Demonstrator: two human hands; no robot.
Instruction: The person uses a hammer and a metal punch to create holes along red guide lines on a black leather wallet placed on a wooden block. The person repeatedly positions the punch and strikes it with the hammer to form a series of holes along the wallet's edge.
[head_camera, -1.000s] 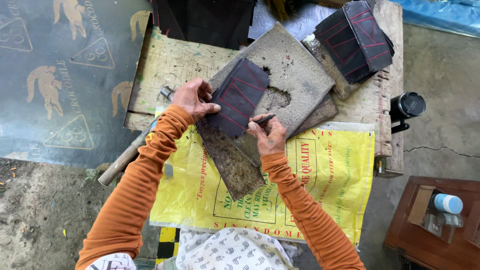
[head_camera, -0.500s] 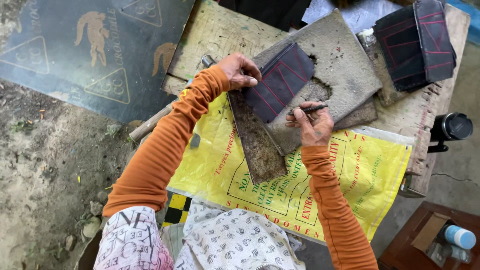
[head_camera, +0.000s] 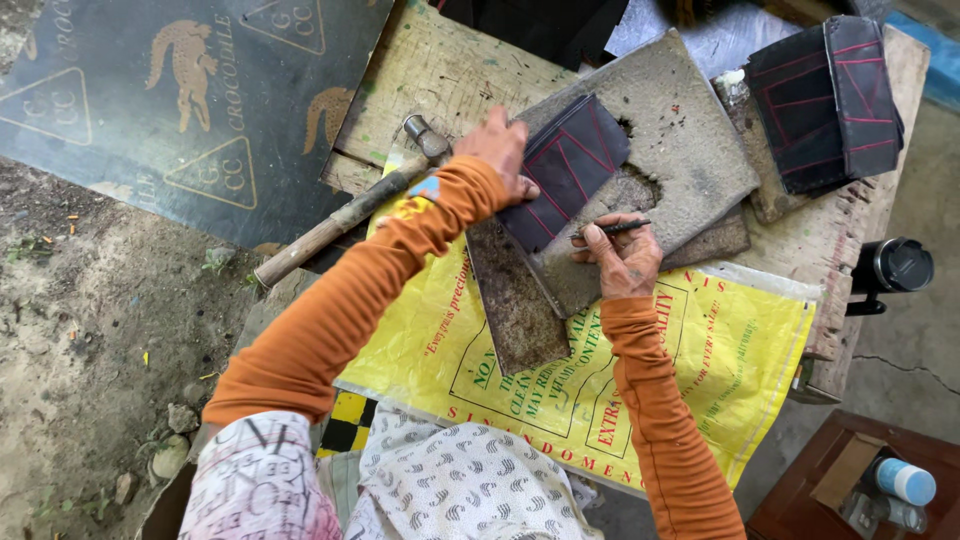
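My left hand (head_camera: 503, 150) presses down on the near left edge of a dark piece of material with red lines (head_camera: 565, 170), which lies on a grey stone slab (head_camera: 670, 150). My right hand (head_camera: 622, 255) grips a thin dark pen-like tool (head_camera: 612, 229) just below that piece, its tip pointing toward the slab. A rusty flat metal plate (head_camera: 515, 300) sticks out from under the slab toward me. Both arms wear orange sleeves.
A hammer (head_camera: 350, 212) with a wooden handle lies left of my left arm on the wooden bench (head_camera: 430, 70). A yellow printed sack (head_camera: 720, 350) covers the bench's near side. More dark pieces (head_camera: 825, 100) are stacked at the far right. A black cylinder (head_camera: 890, 268) hangs off the right edge.
The view has shifted so the bench sits further right and lower. Both hands stay on the dark piece and the tool, with little movement between them.
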